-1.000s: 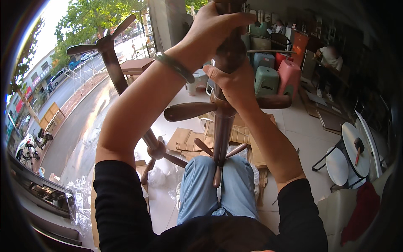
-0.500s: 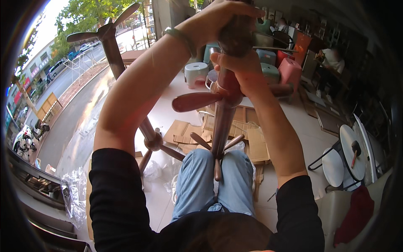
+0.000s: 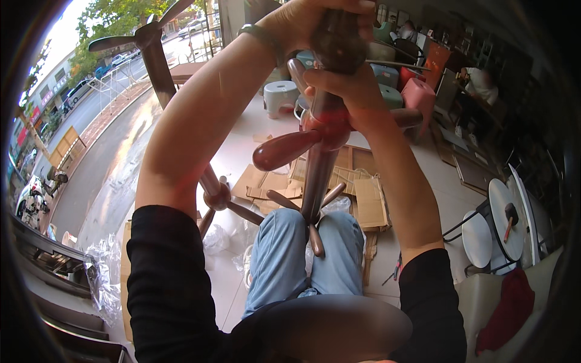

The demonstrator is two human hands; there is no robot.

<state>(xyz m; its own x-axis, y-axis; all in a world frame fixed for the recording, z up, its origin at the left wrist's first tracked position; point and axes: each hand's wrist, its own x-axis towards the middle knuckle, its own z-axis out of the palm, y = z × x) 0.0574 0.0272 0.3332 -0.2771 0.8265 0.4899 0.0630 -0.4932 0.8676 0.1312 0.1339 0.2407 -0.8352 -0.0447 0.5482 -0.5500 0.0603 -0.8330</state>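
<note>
Wooden stand [image 3: 322,172]: The dark brown stand is held upright before the body by both hands; its lower end, with short legs [image 3: 316,240], is seen between the knees of the blue jeans [image 3: 275,260]. Whether the knees are touched by it cannot be told.
Left hand [image 3: 299,25]: The top of the post is gripped by it, at the thick rounded part and above; the fingers are bent over the wood, but they are partly cut by the upper edge. A dark bracelet [image 3: 260,37] is worn on this wrist.
Right hand [image 3: 351,91]: It is placed lower, just under the rounded part. The post is clasped by the thumb in front, while the other fingers are mostly hidden.
Pegs [image 3: 285,151]: Near the right hand, they are spread outward from the post.
Second stand [image 3: 157,66]: A similar one is seen at the left, partly covered by the left forearm.
Floor [image 3: 455,187]: Flattened cardboard [image 3: 370,202] is laid beyond the knees; clear plastic wrap [image 3: 104,284] is gathered at the left.
Round white board [image 3: 497,199]: At the right, a hammer [image 3: 511,213] is seen against it.
Stools: A pink stool [image 3: 417,97] and a pale stool [image 3: 280,97] are placed farther back.
</note>
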